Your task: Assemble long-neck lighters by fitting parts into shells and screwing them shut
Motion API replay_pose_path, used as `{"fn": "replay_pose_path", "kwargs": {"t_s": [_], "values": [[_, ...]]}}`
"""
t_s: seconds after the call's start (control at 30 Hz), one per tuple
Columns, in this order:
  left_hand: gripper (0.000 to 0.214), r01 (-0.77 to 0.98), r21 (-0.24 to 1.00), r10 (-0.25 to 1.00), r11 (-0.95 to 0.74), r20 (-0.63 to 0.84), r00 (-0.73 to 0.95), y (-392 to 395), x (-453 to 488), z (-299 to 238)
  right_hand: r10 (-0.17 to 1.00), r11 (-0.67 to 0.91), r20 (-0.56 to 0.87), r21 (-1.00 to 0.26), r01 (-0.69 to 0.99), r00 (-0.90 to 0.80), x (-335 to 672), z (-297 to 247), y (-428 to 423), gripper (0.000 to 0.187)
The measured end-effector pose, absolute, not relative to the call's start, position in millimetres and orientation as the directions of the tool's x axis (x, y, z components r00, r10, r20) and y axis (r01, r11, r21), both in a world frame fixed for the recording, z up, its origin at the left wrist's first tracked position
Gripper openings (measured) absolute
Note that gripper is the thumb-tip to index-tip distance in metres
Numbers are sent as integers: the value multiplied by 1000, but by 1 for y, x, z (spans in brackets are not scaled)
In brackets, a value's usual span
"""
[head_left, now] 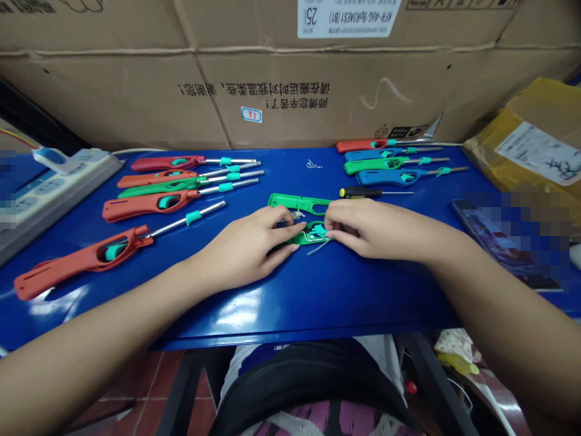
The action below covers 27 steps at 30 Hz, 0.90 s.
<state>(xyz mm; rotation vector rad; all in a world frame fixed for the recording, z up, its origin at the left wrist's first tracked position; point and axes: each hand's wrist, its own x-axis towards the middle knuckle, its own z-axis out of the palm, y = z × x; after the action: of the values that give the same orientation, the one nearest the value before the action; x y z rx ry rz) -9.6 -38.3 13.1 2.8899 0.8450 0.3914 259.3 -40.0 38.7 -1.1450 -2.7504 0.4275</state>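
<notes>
The desk (213,321) is smooth and highly glossy, mirroring bright light. At its centre, the opened lighter casing (290,201) is smooth plastic. At left, the lighters (131,208) have smooth plastic bodies and shiny metal tubes (246,183); the power strip (59,181) is plastic. At the far side, the box (136,103) is matt, creased cardboard with a paper label (342,21). At right, the parcel (499,136) has wrinkled wrapping; the phone's screen (483,227) looks glassy.
</notes>
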Motion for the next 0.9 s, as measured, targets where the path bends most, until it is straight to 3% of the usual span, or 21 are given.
{"fn": "replay_pose_path", "kwargs": {"t_s": [0.37, 0.9], "values": [[37, 494, 234, 541, -837, 230, 809, -37, -9, 12, 706, 667, 22, -356, 654, -708, 259, 38, -42, 12], [35, 462, 289, 535, -838, 269, 801, -34, -9, 9, 644, 754, 118, -267, 600, -756, 255, 32, -37, 13]]}}
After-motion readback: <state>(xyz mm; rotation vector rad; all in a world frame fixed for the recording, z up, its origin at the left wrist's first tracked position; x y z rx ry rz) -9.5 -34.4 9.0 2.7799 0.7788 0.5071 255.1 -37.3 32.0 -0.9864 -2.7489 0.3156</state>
